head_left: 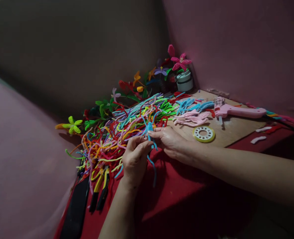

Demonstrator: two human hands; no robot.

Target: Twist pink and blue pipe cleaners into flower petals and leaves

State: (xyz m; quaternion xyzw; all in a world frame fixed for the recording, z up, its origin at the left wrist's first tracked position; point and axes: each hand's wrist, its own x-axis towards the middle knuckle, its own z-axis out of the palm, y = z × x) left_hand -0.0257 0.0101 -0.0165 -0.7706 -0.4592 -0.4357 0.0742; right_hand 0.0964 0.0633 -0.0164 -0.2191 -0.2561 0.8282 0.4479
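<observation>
Between my two hands is a light blue fuzzy stem piece (150,127), bent into narrow loops, with loose ends hanging below. My left hand (136,155) pinches its lower part between thumb and fingers. From the right, my right hand (168,141) grips the same piece higher up, thumb and forefinger closed on it. One blue end curls down over the red cloth under my hands. Just behind them lies a big heap of many-coloured fuzzy stems (127,124).
Pink glue gun (241,110), yellow tape roll (203,134), blue and pink fuzzy pieces (193,118) on a board (233,132) at right. Yellow-black pliers (101,189) and a black flat object (75,207) at left. Fuzzy flowers (180,61) and a white container (184,81) stand behind.
</observation>
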